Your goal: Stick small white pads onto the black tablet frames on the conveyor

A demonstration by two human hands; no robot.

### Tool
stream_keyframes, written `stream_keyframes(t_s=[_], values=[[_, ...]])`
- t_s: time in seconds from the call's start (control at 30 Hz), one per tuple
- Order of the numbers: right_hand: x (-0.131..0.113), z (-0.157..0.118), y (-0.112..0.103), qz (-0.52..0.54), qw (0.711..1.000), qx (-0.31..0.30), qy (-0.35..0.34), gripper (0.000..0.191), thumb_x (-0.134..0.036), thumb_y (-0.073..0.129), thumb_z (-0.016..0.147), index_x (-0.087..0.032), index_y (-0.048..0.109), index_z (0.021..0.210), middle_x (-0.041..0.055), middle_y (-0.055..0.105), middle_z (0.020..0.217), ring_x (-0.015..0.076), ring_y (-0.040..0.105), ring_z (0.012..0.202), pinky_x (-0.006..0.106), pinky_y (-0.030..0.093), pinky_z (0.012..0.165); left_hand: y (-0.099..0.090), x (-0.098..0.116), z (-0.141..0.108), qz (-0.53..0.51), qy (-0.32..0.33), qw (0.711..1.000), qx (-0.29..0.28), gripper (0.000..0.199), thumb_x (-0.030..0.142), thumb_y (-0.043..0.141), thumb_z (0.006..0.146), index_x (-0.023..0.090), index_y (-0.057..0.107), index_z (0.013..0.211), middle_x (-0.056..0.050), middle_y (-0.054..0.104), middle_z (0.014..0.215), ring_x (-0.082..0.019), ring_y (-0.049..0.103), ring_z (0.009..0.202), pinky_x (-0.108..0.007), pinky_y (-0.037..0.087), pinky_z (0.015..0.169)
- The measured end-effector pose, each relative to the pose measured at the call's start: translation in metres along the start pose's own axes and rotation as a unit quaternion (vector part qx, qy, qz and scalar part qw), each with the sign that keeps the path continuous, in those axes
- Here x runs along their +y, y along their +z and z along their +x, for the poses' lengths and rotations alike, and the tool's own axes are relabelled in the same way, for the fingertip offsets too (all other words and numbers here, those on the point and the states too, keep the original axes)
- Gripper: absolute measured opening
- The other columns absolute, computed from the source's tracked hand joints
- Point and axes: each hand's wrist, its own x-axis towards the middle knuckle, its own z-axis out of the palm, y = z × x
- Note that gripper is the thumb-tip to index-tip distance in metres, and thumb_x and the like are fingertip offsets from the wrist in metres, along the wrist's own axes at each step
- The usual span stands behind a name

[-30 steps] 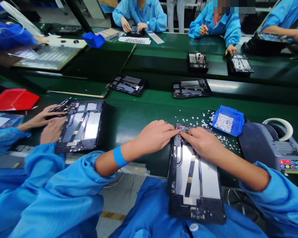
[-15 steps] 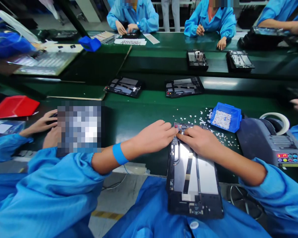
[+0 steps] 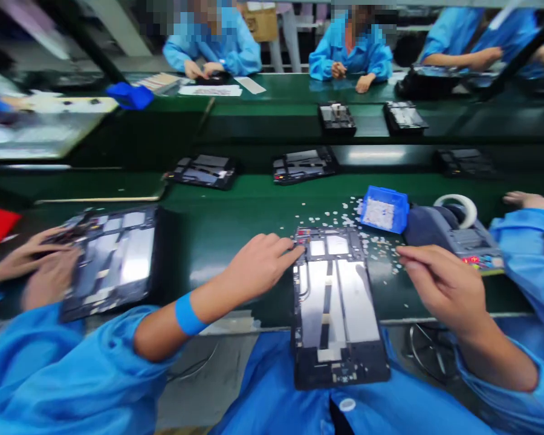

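An opened tablet (image 3: 339,302) with silver plates, dark strips and small circuit parts extends over the table edge toward my lap. My left hand (image 3: 263,261), a blue band at its wrist, has its bent fingers on the tablet's upper left corner. Off to the right, my right hand (image 3: 448,287) is raised with thumb and index finger pinched together. Whatever is between those fingertips is too small to make out. Small white pieces (image 3: 381,248) lie scattered between the tablet and that hand. Many more fill a blue bin (image 3: 403,212) just beyond.
A tape dispenser (image 3: 474,232) stands behind my right hand. At left a co-worker's hands (image 3: 49,272) are at a stack of opened tablets (image 3: 118,260). More opened tablets (image 3: 304,165) lie along the middle strip. People in blue sit across the table.
My right hand has left the tablet's top edge and moved right, over the scattered pieces. My left hand stays at the upper left corner. The view has shifted right.
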Motion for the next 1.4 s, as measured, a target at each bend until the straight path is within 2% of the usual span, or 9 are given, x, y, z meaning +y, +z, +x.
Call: stream_keyframes(t_s=[0.13, 0.23, 0.53, 0.7, 0.87, 1.07, 1.23, 1.33, 1.4], values=[[0.049, -0.052, -0.048, 0.14, 0.903, 0.259, 0.313, 0.02, -0.041, 0.074, 0.085, -0.022, 0.07, 0.088, -0.0014, 0.066, 0.071, 0.0111, 0.056, 0.054, 0.023, 0.046, 0.049, 0.005, -0.008, 0.002, -0.047, -0.003, 0.998, 0.038, 0.036, 0.018, 0.048, 0.098, 0.024, 0.073, 0.124, -0.011, 0.074, 0.108, -0.024, 0.063, 0.081, -0.039, 0.047, 0.07], [0.085, -0.082, -0.06, 0.265, 0.793, 0.299, 0.459, 0.04, -0.048, 0.087, 0.065, -0.021, 0.063, 0.082, -0.0059, 0.059, 0.064, 0.0066, 0.047, 0.045, 0.017, 0.035, 0.038, 0.009, -0.018, 0.009, -0.12, -0.033, 0.99, 0.068, 0.035, 0.028, 0.048, 0.1, 0.034, 0.072, 0.124, -0.006, 0.074, 0.108, -0.028, 0.065, 0.085, -0.044, 0.052, 0.074], [0.125, -0.094, -0.032, 0.347, 0.733, 0.281, 0.513, 0.045, -0.047, 0.088, 0.062, -0.019, 0.06, 0.082, -0.0043, 0.061, 0.066, 0.0061, 0.049, 0.045, 0.015, 0.031, 0.036, -0.002, -0.012, 0.024, -0.172, -0.05, 0.979, 0.101, 0.037, 0.039, 0.048, 0.098, 0.045, 0.066, 0.13, -0.003, 0.071, 0.109, -0.034, 0.067, 0.092, -0.052, 0.053, 0.079], [0.113, -0.095, -0.035, 0.352, 0.736, 0.292, 0.499, 0.044, -0.039, 0.088, 0.057, -0.021, 0.052, 0.073, -0.0085, 0.053, 0.059, 0.0046, 0.043, 0.044, 0.013, 0.026, 0.036, -0.004, -0.012, 0.014, -0.184, -0.079, 0.973, 0.115, 0.036, 0.039, 0.051, 0.097, 0.051, 0.066, 0.128, 0.0, 0.071, 0.105, -0.031, 0.067, 0.09, -0.048, 0.055, 0.075], [0.048, -0.073, -0.014, 0.365, 0.785, 0.227, 0.446, 0.034, -0.045, 0.085, 0.073, -0.02, 0.065, 0.084, -0.0019, 0.067, 0.073, 0.0063, 0.049, 0.048, 0.017, 0.036, 0.039, -0.019, 0.01, 0.022, -0.301, -0.158, 0.935, 0.104, 0.023, 0.029, 0.056, 0.098, 0.035, 0.072, 0.114, -0.001, 0.073, 0.104, -0.022, 0.071, 0.091, -0.035, 0.059, 0.076], [-0.031, 0.007, 0.047, 0.37, 0.879, 0.006, 0.301, 0.023, -0.042, 0.076, 0.087, -0.02, 0.074, 0.09, 0.0001, 0.07, 0.069, 0.0113, 0.057, 0.053, 0.022, 0.044, 0.048, -0.024, 0.054, 0.069, -0.556, -0.245, 0.79, 0.078, 0.028, 0.023, 0.065, 0.087, 0.019, 0.069, 0.115, -0.003, 0.072, 0.089, -0.014, 0.063, 0.07, -0.026, 0.053, 0.062], [-0.06, 0.039, 0.081, 0.347, 0.91, -0.108, 0.198, 0.022, -0.039, 0.066, 0.094, -0.02, 0.077, 0.094, -0.0006, 0.069, 0.066, 0.0134, 0.06, 0.055, 0.025, 0.049, 0.052, -0.013, 0.051, 0.073, -0.656, -0.307, 0.677, 0.13, 0.015, 0.032, 0.069, 0.088, 0.018, 0.064, 0.093, -0.002, 0.068, 0.086, -0.014, 0.062, 0.076, -0.027, 0.053, 0.07], [-0.049, 0.05, 0.086, 0.257, 0.952, -0.127, 0.104, 0.021, -0.032, 0.061, 0.098, -0.021, 0.078, 0.102, 0.003, 0.078, 0.086, 0.0164, 0.069, 0.071, 0.028, 0.055, 0.065, -0.012, 0.034, 0.054, -0.619, -0.34, 0.686, 0.178, 0.015, 0.031, 0.063, 0.093, 0.019, 0.061, 0.085, -0.001, 0.066, 0.08, -0.014, 0.06, 0.072, -0.028, 0.051, 0.068], [-0.036, 0.057, 0.087, 0.145, 0.982, -0.123, 0.002, 0.023, -0.026, 0.058, 0.101, -0.021, 0.078, 0.109, 0.0061, 0.08, 0.102, 0.0199, 0.072, 0.089, 0.033, 0.056, 0.08, -0.015, 0.022, 0.037, -0.548, -0.327, 0.749, 0.178, 0.013, 0.029, 0.061, 0.094, 0.019, 0.061, 0.085, -0.002, 0.07, 0.085, -0.016, 0.063, 0.079, -0.031, 0.052, 0.074]])
